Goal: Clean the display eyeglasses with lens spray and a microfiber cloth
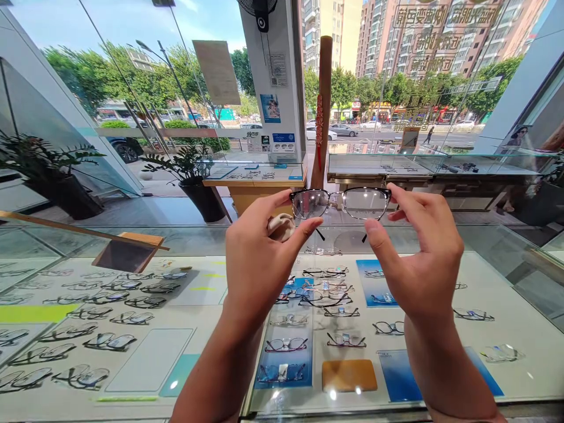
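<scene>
Both hands hold up a pair of eyeglasses [335,201] with a dark upper rim and clear lenses, above a glass display case. My left hand [268,252] pinches the left end of the frame between thumb and fingers and also has a crumpled pale cloth [282,227] tucked in its palm. On the other side, my right hand [414,247] grips the right end, thumb at the lower edge of the lens. The tips of the temples point down and away behind the lenses.
Under the glass of the case [497,376] lie several rows of eyeglasses, blue cards and an orange-brown case [349,375]. A wood-edged mirror [127,252] stands at left. Farther back are potted plants [200,197], more display counters [259,183] and large windows onto a street.
</scene>
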The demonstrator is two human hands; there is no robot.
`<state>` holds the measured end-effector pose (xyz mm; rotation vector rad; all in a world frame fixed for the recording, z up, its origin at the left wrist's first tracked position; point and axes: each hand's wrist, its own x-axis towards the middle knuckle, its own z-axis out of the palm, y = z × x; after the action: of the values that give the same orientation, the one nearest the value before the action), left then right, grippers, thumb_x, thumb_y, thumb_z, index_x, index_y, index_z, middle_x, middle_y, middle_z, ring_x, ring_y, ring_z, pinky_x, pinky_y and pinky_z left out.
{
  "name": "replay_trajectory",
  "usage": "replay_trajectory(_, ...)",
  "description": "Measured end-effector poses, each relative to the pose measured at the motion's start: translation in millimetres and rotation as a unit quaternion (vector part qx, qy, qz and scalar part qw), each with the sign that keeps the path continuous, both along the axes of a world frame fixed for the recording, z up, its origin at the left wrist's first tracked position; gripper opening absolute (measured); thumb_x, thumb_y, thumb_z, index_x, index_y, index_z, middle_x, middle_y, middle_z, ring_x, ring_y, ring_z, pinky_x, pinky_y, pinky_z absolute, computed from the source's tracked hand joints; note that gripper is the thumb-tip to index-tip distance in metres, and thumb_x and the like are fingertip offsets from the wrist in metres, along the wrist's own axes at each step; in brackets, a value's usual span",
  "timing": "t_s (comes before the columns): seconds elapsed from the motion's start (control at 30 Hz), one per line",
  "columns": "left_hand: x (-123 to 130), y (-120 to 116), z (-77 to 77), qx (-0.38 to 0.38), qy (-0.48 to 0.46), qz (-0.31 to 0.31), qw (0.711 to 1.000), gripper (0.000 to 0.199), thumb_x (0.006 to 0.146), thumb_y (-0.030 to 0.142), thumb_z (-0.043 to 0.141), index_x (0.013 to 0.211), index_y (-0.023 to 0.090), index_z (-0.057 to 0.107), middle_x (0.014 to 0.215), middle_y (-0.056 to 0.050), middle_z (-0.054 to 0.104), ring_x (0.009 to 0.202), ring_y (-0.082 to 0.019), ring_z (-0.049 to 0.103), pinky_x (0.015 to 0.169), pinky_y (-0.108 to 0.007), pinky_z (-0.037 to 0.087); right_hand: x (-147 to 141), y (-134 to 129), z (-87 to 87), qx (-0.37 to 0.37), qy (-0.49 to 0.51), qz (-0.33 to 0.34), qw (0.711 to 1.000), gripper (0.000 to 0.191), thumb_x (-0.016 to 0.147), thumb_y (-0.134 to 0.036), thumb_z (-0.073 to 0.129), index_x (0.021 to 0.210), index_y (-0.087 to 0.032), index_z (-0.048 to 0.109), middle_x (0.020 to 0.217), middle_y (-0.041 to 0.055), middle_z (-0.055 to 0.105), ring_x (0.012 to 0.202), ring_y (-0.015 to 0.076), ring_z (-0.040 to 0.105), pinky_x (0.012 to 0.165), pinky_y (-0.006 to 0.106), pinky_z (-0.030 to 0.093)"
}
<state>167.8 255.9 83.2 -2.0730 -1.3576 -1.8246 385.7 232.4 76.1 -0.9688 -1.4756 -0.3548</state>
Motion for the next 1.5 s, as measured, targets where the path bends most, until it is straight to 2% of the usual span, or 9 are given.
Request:
replay_trajectory(0.2,0.2,-0.8,-0.5,0.009,-0.002,0.017,1.0,0.054,0.083,0.057,0.09,0.126,0.029,0.074,0.114,-0.008,0.08,0.088,-0.022,0.074,0.066,-0.035,0.059,1.6,2.3,-0.4,-0.008,0.004,0.008,1.0,0.047,0.095,-0.034,0.072,0.141,-0.027,0.072,0.117,0.0088,0.07,0.094,0.0258,0.069,0.091,0.052,0.062)
replay_trajectory(0.37,3.8,-2.2,-0.3,0.069,0.013,0.058,0.996,0.052,0.082,0.057,0.092,0.121,0.029,0.073,0.112,-0.009,0.077,0.102,-0.027,0.074,0.08,-0.041,0.062,3.4,11.1,-4.6,-0.052,-0.003,0.012,0.999,0.045,0.098,-0.039,0.067,0.14,-0.025,0.071,0.117,0.0094,0.074,0.095,0.0258,0.071,0.09,0.052,0.062)
replay_trajectory(0.57,7.2,0.2,-1.2,0.09,0.026,0.064,0.994,0.049,0.083,0.052,0.092,0.121,0.029,0.073,0.112,-0.01,0.076,0.11,-0.029,0.073,0.087,-0.043,0.063,2.1,19.0,-8.3,-0.073,0.006,0.02,0.997,0.044,0.099,-0.04,0.065,0.139,-0.023,0.071,0.12,0.0098,0.075,0.096,0.0251,0.072,0.09,0.05,0.062)
replay_trajectory(0.77,6.1,10.6,-4.1,0.058,-0.001,0.03,0.998,0.052,0.085,0.053,0.091,0.126,0.027,0.074,0.12,-0.01,0.079,0.109,-0.027,0.076,0.089,-0.041,0.064,-4.2,22.7,-7.6,0.007,0.021,0.015,1.0,0.048,0.095,-0.034,0.068,0.142,-0.024,0.068,0.126,0.0111,0.071,0.112,0.0294,0.07,0.097,0.054,0.062)
replay_trajectory(0.93,4.7,16.5,-4.5,0.009,-0.042,-0.014,0.999,0.053,0.086,0.052,0.09,0.131,0.028,0.075,0.127,-0.01,0.08,0.101,-0.024,0.078,0.082,-0.037,0.064,-11.3,20.3,-9.0,0.043,0.02,-0.001,0.999,0.053,0.095,-0.031,0.069,0.147,-0.026,0.065,0.13,0.0126,0.069,0.124,0.0341,0.066,0.105,0.061,0.059)
replay_trajectory(1.1,6.1,24.1,-6.9,0.02,-0.049,-0.019,0.998,0.058,0.086,0.051,0.09,0.136,0.027,0.071,0.129,-0.011,0.079,0.085,-0.018,0.073,0.072,-0.033,0.062,-15.3,19.1,-14.9,0.066,0.023,-0.012,0.997,0.063,0.093,-0.028,0.07,0.156,-0.032,0.059,0.141,0.013,0.064,0.133,0.0384,0.062,0.106,0.066,0.059)
replay_trajectory(1.23,8.4,29.0,-8.5,0.05,-0.042,-0.014,0.998,0.058,0.088,0.049,0.089,0.138,0.029,0.068,0.136,-0.011,0.075,0.095,-0.02,0.075,0.076,-0.034,0.063,-17.0,19.1,-15.9,0.073,0.036,-0.012,0.997,0.065,0.093,-0.027,0.069,0.157,-0.033,0.057,0.144,0.0127,0.063,0.135,0.0385,0.061,0.105,0.066,0.06)
replay_trajectory(1.33,10.7,28.2,-9.9,0.075,-0.042,-0.017,0.996,0.059,0.089,0.046,0.088,0.141,0.03,0.065,0.141,-0.011,0.072,0.106,-0.023,0.075,0.078,-0.035,0.063,-14.7,23.3,-14.5,0.067,0.067,0.019,0.995,0.058,0.095,-0.03,0.067,0.153,-0.031,0.062,0.143,0.0126,0.064,0.135,0.0362,0.062,0.104,0.063,0.061)
replay_trajectory(1.5,15.9,22.5,-14.9,0.128,-0.04,0.027,0.991,0.069,0.083,0.048,0.092,0.142,0.029,0.062,0.14,-0.01,0.069,0.088,-0.019,0.071,0.07,-0.036,0.06,-3.7,42.8,-17.1,0.044,0.193,0.161,0.967,0.038,0.1,-0.034,0.064,0.136,-0.026,0.074,0.133,0.0108,0.072,0.123,0.0281,0.071,0.103,0.052,0.063)
